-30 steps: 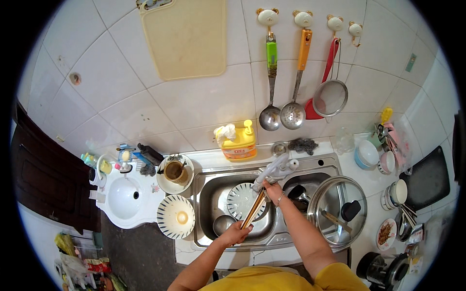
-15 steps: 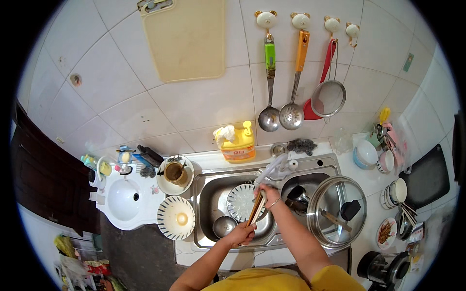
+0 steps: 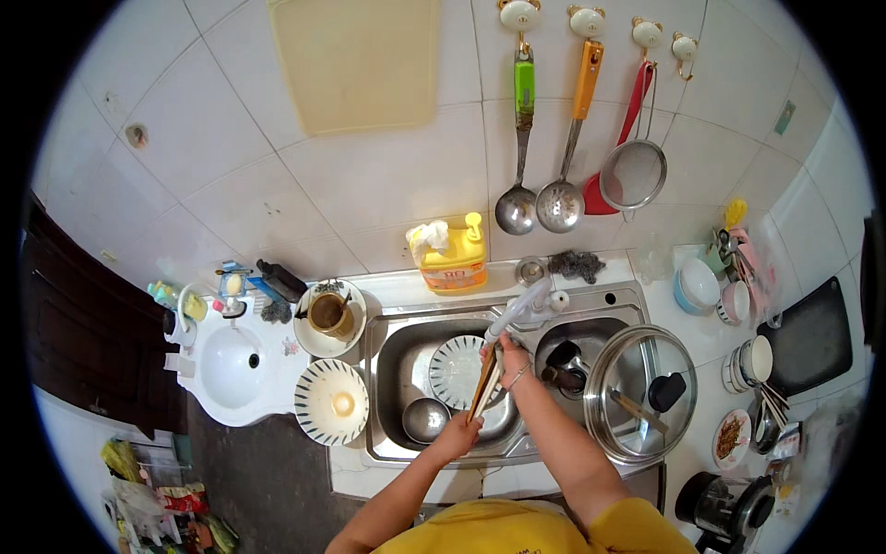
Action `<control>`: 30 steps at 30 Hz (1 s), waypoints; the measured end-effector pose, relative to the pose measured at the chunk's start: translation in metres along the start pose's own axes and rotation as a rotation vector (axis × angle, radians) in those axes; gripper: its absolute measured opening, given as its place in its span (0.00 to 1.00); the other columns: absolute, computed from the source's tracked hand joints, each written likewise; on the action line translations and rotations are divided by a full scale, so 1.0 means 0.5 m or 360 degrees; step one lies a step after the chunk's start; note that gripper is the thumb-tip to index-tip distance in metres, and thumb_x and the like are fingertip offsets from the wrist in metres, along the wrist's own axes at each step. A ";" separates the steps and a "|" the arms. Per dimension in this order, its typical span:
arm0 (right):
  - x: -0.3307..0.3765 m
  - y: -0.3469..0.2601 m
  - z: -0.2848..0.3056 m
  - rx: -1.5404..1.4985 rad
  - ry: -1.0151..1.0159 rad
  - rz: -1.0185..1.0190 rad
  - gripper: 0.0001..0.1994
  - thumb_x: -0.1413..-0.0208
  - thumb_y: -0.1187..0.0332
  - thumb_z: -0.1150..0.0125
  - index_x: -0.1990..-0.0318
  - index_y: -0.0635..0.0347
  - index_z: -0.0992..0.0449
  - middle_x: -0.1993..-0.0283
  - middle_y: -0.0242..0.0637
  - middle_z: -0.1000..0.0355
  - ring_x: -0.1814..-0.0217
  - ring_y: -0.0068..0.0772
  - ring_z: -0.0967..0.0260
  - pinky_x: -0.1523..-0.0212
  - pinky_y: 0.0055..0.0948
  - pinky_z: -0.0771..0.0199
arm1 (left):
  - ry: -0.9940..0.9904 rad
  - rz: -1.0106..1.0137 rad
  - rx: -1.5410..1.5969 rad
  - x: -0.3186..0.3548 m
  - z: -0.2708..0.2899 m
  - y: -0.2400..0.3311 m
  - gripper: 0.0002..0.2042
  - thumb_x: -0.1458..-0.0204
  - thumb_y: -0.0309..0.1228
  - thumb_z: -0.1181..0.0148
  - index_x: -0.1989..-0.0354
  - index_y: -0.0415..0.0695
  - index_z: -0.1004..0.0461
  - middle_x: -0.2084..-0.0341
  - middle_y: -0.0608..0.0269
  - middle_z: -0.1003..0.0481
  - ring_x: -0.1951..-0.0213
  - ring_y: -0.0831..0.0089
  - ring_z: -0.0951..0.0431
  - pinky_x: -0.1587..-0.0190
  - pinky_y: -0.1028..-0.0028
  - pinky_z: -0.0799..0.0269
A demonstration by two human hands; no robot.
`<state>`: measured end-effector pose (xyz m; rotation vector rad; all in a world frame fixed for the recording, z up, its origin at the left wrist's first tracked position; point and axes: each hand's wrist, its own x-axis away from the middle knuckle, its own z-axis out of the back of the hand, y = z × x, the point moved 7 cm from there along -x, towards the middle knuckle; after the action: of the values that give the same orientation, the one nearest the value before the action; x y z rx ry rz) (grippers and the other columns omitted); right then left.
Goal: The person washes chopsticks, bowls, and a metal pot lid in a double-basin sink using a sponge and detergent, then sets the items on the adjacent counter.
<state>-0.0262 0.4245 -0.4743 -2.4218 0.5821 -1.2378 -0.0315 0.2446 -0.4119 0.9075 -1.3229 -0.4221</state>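
The left hand (image 3: pixel 455 438) and right hand (image 3: pixel 509 362) are curled around opposite ends of the chopsticks (image 3: pixel 483 391), over the sink (image 3: pixel 391 369). They look light, stiff, probably slippery; both ends seem good to hold.

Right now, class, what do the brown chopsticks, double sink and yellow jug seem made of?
Chopsticks: probably wood or bamboo, judging by their brown colour; finish unclear.
Sink: seemingly stainless steel, satin, from its grey metallic sheen.
Jug: likely smooth plastic, given its even, opaque yellow.
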 end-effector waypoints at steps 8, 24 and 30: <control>0.118 0.121 -0.046 0.0846 -0.0437 -0.0048 0.15 0.51 0.61 0.40 0.62 0.64 0.28 0.68 0.37 0.27 0.69 0.27 0.30 0.69 0.27 0.29 | 0.0572 -0.0735 -0.0578 -0.031 0.040 0.033 0.12 0.50 0.33 0.48 0.66 0.35 0.35 0.73 0.48 0.28 0.73 0.61 0.28 0.70 0.64 0.35; 0.188 -0.087 0.013 0.2669 -0.0699 -0.0346 0.18 0.58 0.57 0.36 0.75 0.67 0.29 0.82 0.34 0.31 0.84 0.23 0.35 0.82 0.22 0.33 | 0.0074 -0.0844 -0.2550 -0.074 0.014 0.252 0.16 0.58 0.26 0.50 0.56 0.45 0.33 0.55 0.55 0.34 0.49 0.60 0.37 0.45 0.56 0.47; 0.189 -0.085 0.030 0.2368 -0.0778 -0.0309 0.18 0.58 0.56 0.36 0.85 0.61 0.31 0.86 0.32 0.34 0.86 0.23 0.37 0.84 0.23 0.37 | 0.0728 -0.1996 -0.2408 0.015 -0.018 0.339 0.08 0.63 0.28 0.45 0.71 0.47 0.31 0.73 0.65 0.30 0.64 0.65 0.29 0.53 0.62 0.38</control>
<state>0.0447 0.4143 -0.3979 -1.3286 -0.5822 -0.6080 -0.0588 0.3446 -0.2771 0.3022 0.3380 -1.7199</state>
